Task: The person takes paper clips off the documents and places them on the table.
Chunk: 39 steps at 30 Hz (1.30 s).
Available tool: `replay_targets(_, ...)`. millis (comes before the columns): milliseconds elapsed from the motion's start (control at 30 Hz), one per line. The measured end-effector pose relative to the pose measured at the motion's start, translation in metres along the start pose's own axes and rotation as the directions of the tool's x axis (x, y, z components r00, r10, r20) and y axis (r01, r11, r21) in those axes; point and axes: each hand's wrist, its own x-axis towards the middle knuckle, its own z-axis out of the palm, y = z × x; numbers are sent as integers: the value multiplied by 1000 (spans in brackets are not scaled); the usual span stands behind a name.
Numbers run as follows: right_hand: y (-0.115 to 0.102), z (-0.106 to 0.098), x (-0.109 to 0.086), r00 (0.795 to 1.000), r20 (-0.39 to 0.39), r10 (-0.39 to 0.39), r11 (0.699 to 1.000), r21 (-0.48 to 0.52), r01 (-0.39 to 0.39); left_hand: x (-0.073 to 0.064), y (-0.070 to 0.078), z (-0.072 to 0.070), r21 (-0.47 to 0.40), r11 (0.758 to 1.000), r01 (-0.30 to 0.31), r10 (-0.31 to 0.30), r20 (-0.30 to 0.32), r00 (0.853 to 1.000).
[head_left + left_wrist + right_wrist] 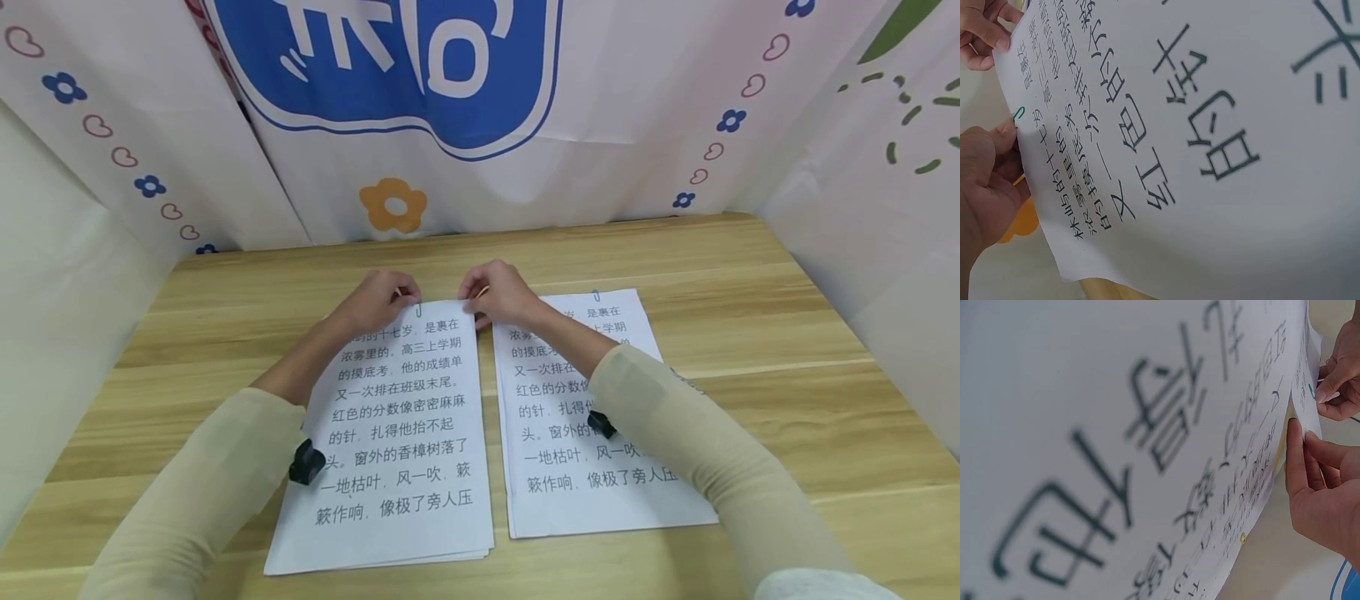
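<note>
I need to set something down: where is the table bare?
Bare table lies left of the left sleeve and beyond the left hand and right hand, before the hanging cloth. Crowded: the middle, with left paper stack, right paper stack, narrow gap between.

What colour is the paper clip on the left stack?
The clip is green, clearest in the left wrist view.

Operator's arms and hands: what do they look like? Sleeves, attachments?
Left hand and right hand are bare, no gloves. Left sleeve and right sleeve are beige with faint greyish patches near the cuffs. Small black blocks show by both cuffs. Paler fabric shows at lower right.
</note>
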Motion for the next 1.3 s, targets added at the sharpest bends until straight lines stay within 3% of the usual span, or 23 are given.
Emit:
replay_targets(433, -1, 0, 0, 1000, 1, -7, 1000, -2, 7, -1, 2, -1, -7, 1000, 12, -12, -3, 1000)
replay_targets(767, -1, 0, 0, 1000, 6, 0, 1000, -3, 0, -2, 1, -2, -66, 993, 94, -95, -24, 995)
replay_targets(1300, 2, -1, 0, 1000, 3, -2, 1000, -8, 2, -6, -5, -2, -111, 993, 37, -43, -56, 997)
